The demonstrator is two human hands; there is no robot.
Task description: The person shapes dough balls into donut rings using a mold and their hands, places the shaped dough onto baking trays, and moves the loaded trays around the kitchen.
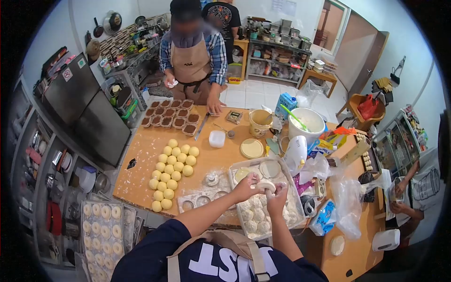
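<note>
1. So the left hand (pixel 247 186) has its fingers pinched on one end of a pale, floured piece of soft dough (pixel 266 186), pretty narrow grip.
2. Right hand (pixel 277 197) has the other side of that same dough, fingers curled in close, so both hands share the one piece.
3. The dough is up in the air over a white rectangular plastic tray (pixel 256 163), not resting in it. Below, lumpy flour-coated white dough balls (pixel 258 215) fill a lot of the near part, and a couple of flat round discs sit at the far end.
4. Left of the tray there's a flour-dusted pale sheet with round rings on it, kinda hard to make out what they're made of.
5. Further left, a bunch of smooth, round yellow balls (pixel 176 176) is lined up in rough rows on the light brown wooden table (pixel 136 183).
6. Past those: small square cups with brown tops (pixel 166 121), plus a squarish white plastic tub (pixel 217 139).
7. Beyond the tray you've got a white hand mixer (pixel 296 154) and a big white bucket (pixel 306 123) with a bright green-handled utensil (pixel 296 117) poking out.
8. Across the table, a co-worker in blue plaid and a tan apron (pixel 189 66) has one hand down near the cups.
</note>
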